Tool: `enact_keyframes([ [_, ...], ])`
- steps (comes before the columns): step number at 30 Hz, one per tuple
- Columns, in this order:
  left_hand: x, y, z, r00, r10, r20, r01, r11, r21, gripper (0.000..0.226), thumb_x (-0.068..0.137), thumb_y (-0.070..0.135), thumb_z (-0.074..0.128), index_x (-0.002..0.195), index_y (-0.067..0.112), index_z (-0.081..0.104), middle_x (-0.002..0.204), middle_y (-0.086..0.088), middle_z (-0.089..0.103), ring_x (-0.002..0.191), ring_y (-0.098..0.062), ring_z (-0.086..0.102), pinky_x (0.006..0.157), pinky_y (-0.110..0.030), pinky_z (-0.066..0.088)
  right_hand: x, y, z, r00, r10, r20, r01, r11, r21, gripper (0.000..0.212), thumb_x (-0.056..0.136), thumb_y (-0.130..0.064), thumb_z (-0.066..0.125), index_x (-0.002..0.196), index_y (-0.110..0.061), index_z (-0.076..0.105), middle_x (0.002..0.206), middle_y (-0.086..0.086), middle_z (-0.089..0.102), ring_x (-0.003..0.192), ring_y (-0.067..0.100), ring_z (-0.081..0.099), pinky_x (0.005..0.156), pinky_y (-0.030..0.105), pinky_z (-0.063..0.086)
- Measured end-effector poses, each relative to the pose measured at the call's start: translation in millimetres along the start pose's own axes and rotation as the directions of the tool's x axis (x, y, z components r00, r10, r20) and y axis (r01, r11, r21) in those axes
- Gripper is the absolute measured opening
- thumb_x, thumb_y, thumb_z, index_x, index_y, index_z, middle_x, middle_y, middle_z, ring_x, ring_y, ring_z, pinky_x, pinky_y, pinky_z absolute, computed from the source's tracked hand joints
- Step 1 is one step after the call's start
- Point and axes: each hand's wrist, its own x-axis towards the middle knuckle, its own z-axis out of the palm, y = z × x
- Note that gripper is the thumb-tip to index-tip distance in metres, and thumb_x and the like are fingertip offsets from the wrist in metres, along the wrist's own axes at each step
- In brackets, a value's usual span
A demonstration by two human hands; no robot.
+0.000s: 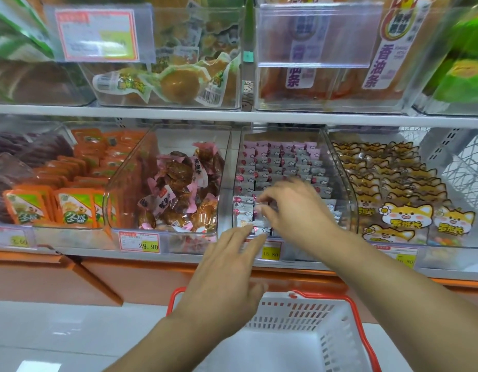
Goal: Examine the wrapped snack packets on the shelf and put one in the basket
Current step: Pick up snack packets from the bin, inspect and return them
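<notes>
Small pink and silver wrapped snack packets [283, 162] fill a clear bin [342, 167] on the lower shelf. My right hand [294, 208] reaches into the front of that bin, its blurred fingertips down among the front packets; whether it pinches one I cannot tell. My left hand [227, 272] hovers lower, fingers stretched towards the bin's front edge, holding nothing. A white basket [337, 342] with red handles stands below the shelf, under both arms; its inside looks empty.
Left of the packet bin is a clear bin of brown sweets in pink wrap [181, 189], then orange packs [76, 208]. To the right lie cat-print packs [404, 210]. Price tags [140, 241] line the shelf edge. An upper shelf [232, 114] holds more bins.
</notes>
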Motion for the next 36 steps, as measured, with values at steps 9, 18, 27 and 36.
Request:
enact_keyframes([
  [9, -5, 0, 2, 0.999, 0.022, 0.035, -0.021, 0.999, -0.033, 0.089, 0.093, 0.053, 0.061, 0.157, 0.040, 0.000, 0.163, 0.020, -0.004, 0.150, -0.003, -0.010, 0.122, -0.029, 0.003, 4, -9, 13, 0.990, 0.126, -0.061, -0.086, 0.887, 0.453, 0.008, 0.092, -0.028, 0.072, 0.085, -0.023, 0.072, 0.077, -0.015, 0.068, 0.074, -0.002, 0.060, 0.070, 0.024, 0.045],
  [18, -2, -1, -7, 0.998, -0.019, -0.055, 0.010, 0.988, -0.157, 0.070, 0.093, 0.049, 0.063, 0.153, 0.041, 0.029, 0.156, 0.029, 0.018, 0.143, 0.011, -0.002, 0.106, -0.004, -0.009, -15, -6, -24, 0.822, 0.528, -0.211, -0.095, 0.493, 0.865, 0.011, 0.101, -0.025, 0.060, 0.091, -0.028, 0.057, 0.088, -0.002, 0.073, 0.083, 0.006, 0.071, 0.074, 0.024, 0.056],
  [27, -2, 6, -31, 0.884, -0.463, 0.064, 0.271, 0.397, -0.877, 0.042, 0.072, 0.059, 0.074, 0.108, 0.037, 0.068, 0.104, 0.023, 0.073, 0.097, 0.002, 0.069, 0.084, -0.022, 0.051, -61, -3, -33, 0.768, 0.584, 0.262, -0.208, -0.159, 0.965, 0.008, 0.102, -0.007, 0.054, 0.096, -0.005, 0.059, 0.097, 0.015, 0.077, 0.081, 0.021, 0.076, 0.066, 0.023, 0.060],
  [36, 6, 8, -28, 0.847, -0.473, 0.244, 0.173, -0.190, -0.966, 0.060, 0.056, 0.035, 0.083, 0.108, 0.007, 0.071, 0.102, -0.013, 0.079, 0.087, -0.018, 0.077, 0.069, -0.020, 0.059, -76, -3, -32, 0.790, 0.470, 0.393, -0.287, -0.283, 0.915, 0.010, 0.100, -0.005, 0.056, 0.091, -0.006, 0.059, 0.103, 0.019, 0.070, 0.084, 0.022, 0.076, 0.075, 0.030, 0.062],
])
